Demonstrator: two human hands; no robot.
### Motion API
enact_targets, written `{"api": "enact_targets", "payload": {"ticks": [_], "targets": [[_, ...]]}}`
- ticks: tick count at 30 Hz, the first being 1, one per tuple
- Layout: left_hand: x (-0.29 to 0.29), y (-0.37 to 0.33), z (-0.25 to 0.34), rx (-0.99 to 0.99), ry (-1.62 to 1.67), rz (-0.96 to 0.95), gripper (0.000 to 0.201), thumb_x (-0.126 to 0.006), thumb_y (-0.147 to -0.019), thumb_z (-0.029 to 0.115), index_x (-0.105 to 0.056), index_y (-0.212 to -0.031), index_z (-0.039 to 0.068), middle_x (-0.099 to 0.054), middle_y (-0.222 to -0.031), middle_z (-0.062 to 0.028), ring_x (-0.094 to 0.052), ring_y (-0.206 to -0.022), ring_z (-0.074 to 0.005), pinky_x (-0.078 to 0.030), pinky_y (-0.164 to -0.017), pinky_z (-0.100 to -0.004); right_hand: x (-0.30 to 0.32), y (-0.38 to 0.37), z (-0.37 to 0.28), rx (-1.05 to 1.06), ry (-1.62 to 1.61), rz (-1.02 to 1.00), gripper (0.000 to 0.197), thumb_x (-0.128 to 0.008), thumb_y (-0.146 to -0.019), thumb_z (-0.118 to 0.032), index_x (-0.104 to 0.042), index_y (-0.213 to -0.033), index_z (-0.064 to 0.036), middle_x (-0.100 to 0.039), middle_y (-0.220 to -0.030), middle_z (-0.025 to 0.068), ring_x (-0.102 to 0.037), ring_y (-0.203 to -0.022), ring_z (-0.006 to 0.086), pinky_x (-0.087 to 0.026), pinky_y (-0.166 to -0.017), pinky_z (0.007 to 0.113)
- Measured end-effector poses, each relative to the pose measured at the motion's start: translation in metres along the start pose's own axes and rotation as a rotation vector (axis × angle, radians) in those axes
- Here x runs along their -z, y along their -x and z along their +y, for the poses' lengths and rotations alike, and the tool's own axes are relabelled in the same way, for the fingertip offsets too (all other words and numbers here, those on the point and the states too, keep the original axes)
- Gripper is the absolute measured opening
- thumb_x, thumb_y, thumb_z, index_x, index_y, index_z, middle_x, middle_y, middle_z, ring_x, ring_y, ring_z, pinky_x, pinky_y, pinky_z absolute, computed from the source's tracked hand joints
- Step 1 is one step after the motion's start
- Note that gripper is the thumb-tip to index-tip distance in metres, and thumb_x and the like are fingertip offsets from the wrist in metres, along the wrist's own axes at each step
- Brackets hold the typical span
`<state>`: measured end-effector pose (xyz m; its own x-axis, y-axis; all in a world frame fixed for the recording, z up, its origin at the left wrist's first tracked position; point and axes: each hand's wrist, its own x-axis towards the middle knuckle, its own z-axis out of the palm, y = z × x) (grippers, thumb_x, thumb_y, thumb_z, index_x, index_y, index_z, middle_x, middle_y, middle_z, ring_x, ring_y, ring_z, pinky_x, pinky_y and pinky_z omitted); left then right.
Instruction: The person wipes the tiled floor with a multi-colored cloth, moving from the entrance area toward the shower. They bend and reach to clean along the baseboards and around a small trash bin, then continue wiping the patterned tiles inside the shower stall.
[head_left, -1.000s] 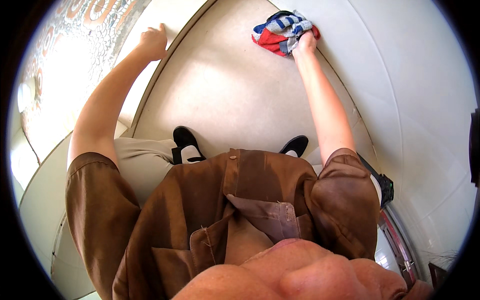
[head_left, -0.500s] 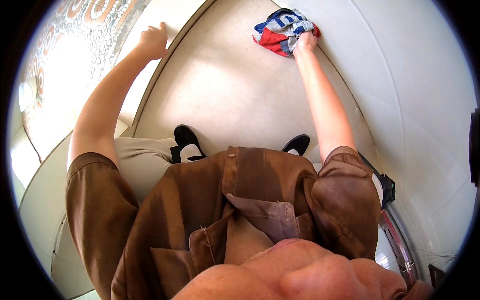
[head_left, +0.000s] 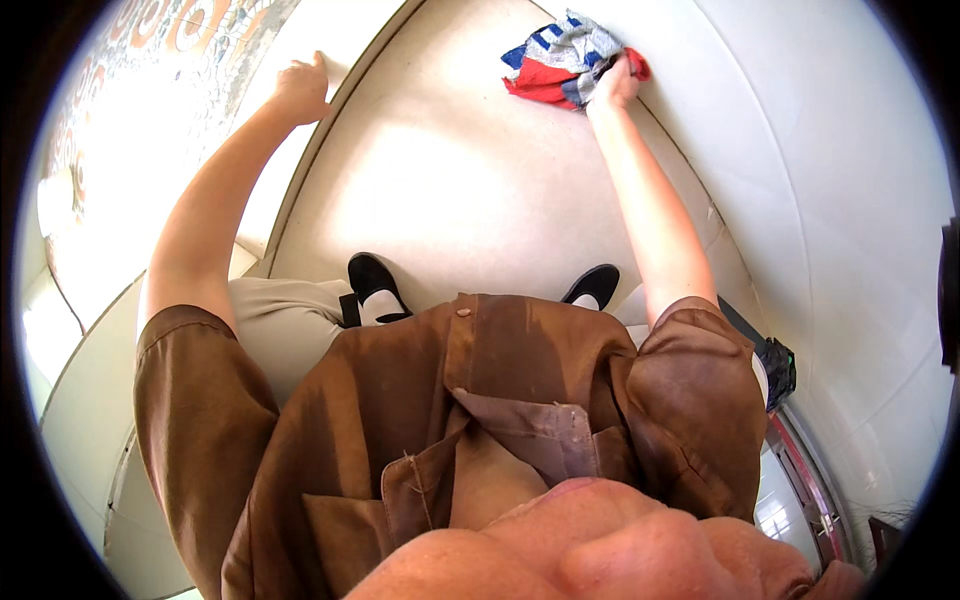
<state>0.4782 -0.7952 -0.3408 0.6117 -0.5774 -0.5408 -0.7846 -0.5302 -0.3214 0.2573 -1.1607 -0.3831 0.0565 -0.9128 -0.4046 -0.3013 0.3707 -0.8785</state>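
Note:
My right hand (head_left: 613, 86) is closed on a bunched cloth (head_left: 568, 62), patterned in red, grey-white and blue. The cloth lies against the pale floor (head_left: 440, 170), close to where the floor meets the white wall on the right. A red fold sticks out past my fingers on the wall side. On the other side, my left hand (head_left: 303, 90) rests on a white ledge (head_left: 350, 50). Its index finger is stretched out and nothing is held in it.
Between my arms, my two black shoes (head_left: 375, 280) stand on the floor. A smooth white wall (head_left: 800, 130) curves along the right. Beyond the ledge lies a mosaic-patterned surface (head_left: 195, 30) in bright light. Something black and crumpled (head_left: 777, 372) sits beside my right sleeve.
The cloth has shifted slightly and its folds have changed, with more red showing beyond my right hand. That hand has tilted a little toward the wall. My left hand stays on the ledge.

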Motion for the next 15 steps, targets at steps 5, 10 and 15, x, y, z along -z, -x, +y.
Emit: {"api": "enact_targets", "payload": {"ticks": [5,10,15], "targets": [[-0.007,-0.012,0.002,-0.011,0.012,-0.029,0.097,-0.076,-0.072,0.027,-0.026,-0.144,-0.015,-0.062,-0.103,-0.0292,-0.065,-0.093,-0.0359,-0.055,-0.079,-0.0418,0.026,-0.021,-0.004,0.208,-0.523,-0.210,0.029,-0.057,-0.092,-0.027,-0.065,-0.093,0.0003,-0.065,-0.096,0.0032,-0.058,-0.086,0.0144,-0.047,-0.079,0.032],[-0.007,-0.009,0.002,-0.013,0.026,0.019,0.096,-0.076,-0.071,0.026,-0.026,-0.143,-0.015,-0.062,-0.103,-0.0289,-0.065,-0.095,-0.0365,-0.055,-0.080,-0.0425,0.027,-0.023,0.017,0.098,-0.326,-0.083,0.027,-0.059,-0.090,-0.025,-0.063,-0.091,0.0013,-0.064,-0.097,0.0047,-0.058,-0.088,0.0145,-0.047,-0.080,0.033],[-0.005,0.002,-0.004,0.007,0.038,-0.024,0.097,-0.076,-0.071,0.027,-0.026,-0.143,-0.015,-0.062,-0.102,-0.0291,-0.065,-0.095,-0.0367,-0.056,-0.079,-0.0420,0.026,-0.022,0.009,0.217,-0.373,-0.149,0.034,-0.051,-0.096,-0.035,-0.060,-0.110,-0.0045,-0.062,-0.110,0.0047,-0.060,-0.100,0.0168,-0.048,-0.087,0.032]]}}
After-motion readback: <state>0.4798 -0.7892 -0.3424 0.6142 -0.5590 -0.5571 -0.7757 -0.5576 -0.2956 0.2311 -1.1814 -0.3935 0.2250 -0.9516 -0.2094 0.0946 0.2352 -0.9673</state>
